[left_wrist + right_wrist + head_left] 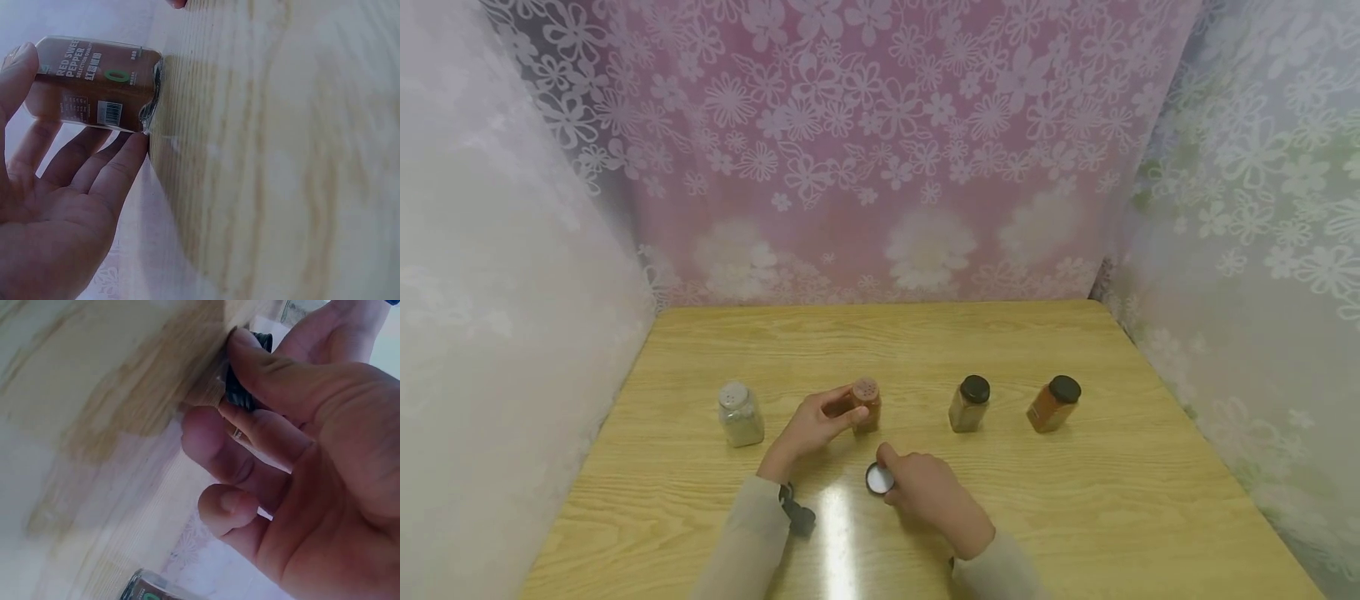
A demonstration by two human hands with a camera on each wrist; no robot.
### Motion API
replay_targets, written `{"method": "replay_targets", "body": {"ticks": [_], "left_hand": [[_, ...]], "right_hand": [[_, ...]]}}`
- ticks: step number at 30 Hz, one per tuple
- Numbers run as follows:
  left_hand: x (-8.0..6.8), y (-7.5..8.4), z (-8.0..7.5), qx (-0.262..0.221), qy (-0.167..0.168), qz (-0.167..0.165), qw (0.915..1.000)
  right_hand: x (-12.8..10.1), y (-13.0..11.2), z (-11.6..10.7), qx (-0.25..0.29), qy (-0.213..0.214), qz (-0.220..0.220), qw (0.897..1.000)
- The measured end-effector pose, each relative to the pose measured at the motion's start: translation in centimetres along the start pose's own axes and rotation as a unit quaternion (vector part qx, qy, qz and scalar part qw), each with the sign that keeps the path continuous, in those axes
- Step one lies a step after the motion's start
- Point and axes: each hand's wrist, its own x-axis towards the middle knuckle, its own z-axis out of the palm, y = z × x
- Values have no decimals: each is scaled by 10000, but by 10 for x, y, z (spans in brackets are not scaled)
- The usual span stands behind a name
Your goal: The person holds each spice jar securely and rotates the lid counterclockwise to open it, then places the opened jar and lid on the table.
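My left hand [812, 427] grips a glass jar of red sweet pepper [94, 81] from its left side, thumb in front and fingers behind. In the left wrist view the jar's base is down at the tabletop. Its perforated shaker top [866, 388] is uncovered in the head view. Nearer to me and slightly right, my right hand [928, 492] pinches a black screw cap [240, 384] between thumb and index finger. The cap's white inner face shows in the head view, apart from the jar.
Left of the hands stands a clear jar [742, 417] of pale contents, its shaker top bare. To the right are two black-capped jars, one greenish-brown [968, 408] and one orange-red [1054, 407]. The wooden table [880, 333] is bordered by floral curtains [880, 150].
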Motion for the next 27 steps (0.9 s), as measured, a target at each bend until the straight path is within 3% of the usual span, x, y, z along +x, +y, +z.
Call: {"method": "replay_targets", "body": {"ticks": [11, 20, 24, 27], "left_hand": [[-1, 2, 0, 105, -29, -11, 9999], [-1, 10, 1, 184, -10, 54, 9998], [-1, 21, -1, 206, 139, -15, 9997], [-1, 38, -1, 519, 413, -5, 9978]], "right_hand": [[1, 0, 1, 179, 31, 50, 9998], [-2, 2, 0, 310, 226, -207, 9990], [-1, 4, 1, 430, 182, -226, 9987], [-1, 5, 0, 527, 138, -229, 9983]]}}
